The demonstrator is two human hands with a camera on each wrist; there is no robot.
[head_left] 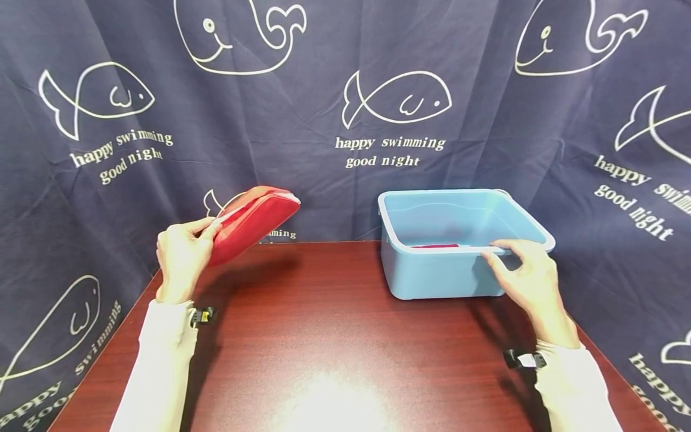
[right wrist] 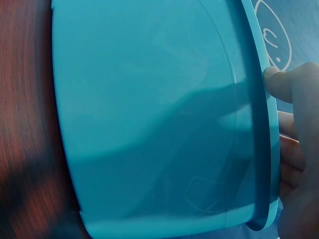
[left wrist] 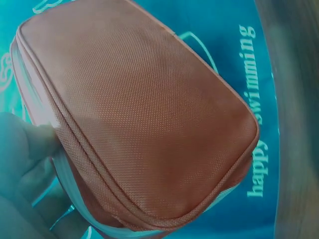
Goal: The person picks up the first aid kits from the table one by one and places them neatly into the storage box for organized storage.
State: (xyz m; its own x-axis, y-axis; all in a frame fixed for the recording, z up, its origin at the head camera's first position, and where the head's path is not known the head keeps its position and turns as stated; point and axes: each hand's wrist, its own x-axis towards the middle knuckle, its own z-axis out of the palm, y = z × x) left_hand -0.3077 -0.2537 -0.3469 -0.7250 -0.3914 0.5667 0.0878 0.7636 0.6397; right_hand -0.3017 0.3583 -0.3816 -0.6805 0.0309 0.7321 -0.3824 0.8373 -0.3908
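A red zippered pouch is held tilted above the left part of the table by my left hand. Thumb and fingers pinch it along its pale zipper edge, and the left wrist view shows the woven broad side of the pouch close up. On the right, a light blue plastic bin stands upright on the table. My right hand grips its front rim near the right corner, thumb outside and fingers over the inner side. Inside the bin a flat red thing shows just above the front rim, mostly hidden.
The reddish-brown wooden table has a bright glare spot near its front. A dark blue curtain with white fish and whale drawings hangs behind the table and along both sides, close behind the bin.
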